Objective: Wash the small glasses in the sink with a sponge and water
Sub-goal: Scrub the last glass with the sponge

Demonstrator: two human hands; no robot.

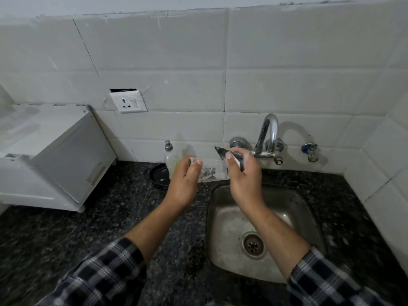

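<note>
My left hand (184,184) grips a small clear glass (210,171), held on its side above the sink's back left corner. My right hand (244,175) holds a dark sponge (221,151) against the glass's open end; most of the sponge is hidden by my fingers. The steel sink (293,204) lies below, with its drain (253,245) toward the front. The curved tap (268,133) stands on the wall just behind my right hand. I see no water running from it.
A soap bottle (170,156) and a dark dish (160,173) stand on the black granite counter (88,228) left of the sink. A white appliance (55,160) fills the left side. A blue valve (310,151) sits on the tiled wall at right.
</note>
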